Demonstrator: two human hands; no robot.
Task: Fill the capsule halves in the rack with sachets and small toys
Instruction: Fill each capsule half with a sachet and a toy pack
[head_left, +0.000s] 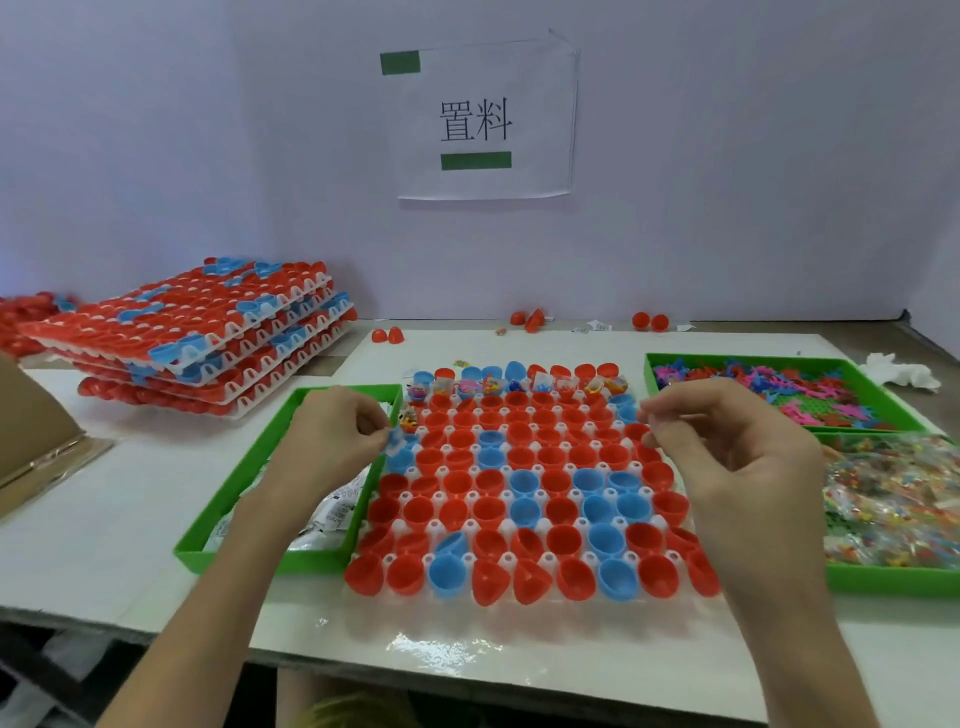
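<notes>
Over the rack's left edge: left hand (332, 431), forearm rising from the near-left, wrist bent, knuckles toward camera. Thumb and forefinger pinch a small pale-blue piece (396, 440) (sachet or toy, cannot tell) just above the blue capsule halves (402, 460) in the rack's left column.

Right hand (737, 447) is raised over the rack's right edge, forearm coming in from the near-right. Its fingers (670, 408) are curled, thumb tip meeting forefinger tip; cannot tell whether anything sits between them.

The rack (509, 559), white, lies mid-worktop, packed with red and blue halves, open sides up. Only the far row (493, 387) holds coloured contents; the rows nearer look unfilled.

Green tray (311, 562) touches the rack's left side, with white sachets (337, 512) in it, partly hidden by the left forearm. Two green trays sit to the right: the far one (727, 357) has pink and blue toys (810, 389), the near one (883, 579) has clear bags of mixed colours (893, 499).

Far-left corner of the worktop: stack of loaded racks (208, 332). Loose red halves (649, 321) lie along the far edge. A paper sign (483, 122) is on the wall.
</notes>
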